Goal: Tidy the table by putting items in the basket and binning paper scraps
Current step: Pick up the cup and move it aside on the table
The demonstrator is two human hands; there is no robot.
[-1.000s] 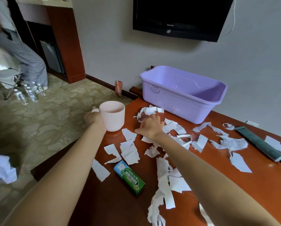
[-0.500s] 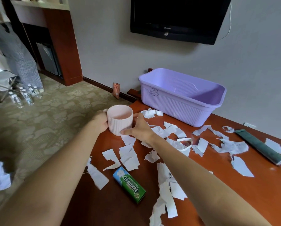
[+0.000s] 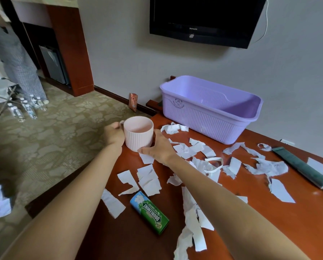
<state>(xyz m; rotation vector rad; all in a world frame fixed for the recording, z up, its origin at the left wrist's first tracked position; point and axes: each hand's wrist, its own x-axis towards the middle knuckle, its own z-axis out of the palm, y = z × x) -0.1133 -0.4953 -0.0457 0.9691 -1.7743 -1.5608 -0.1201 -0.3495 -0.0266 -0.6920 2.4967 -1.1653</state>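
Hands are holding the pink mug (image 3: 138, 133) at the worktop's (image 3: 306, 212) left edge: your left hand (image 3: 113, 135) is gripping its handle, your right hand (image 3: 159, 147) is cupping its side. Paper scraps (image 3: 186, 151) are lying beside it, the purple basket (image 3: 203, 119) standing beyond.

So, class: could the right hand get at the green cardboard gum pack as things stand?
Probably yes. The green cardboard gum pack lies uncovered, only torn white paper scraps beside it; the right hand would first have to let go of the pink ribbed mug.
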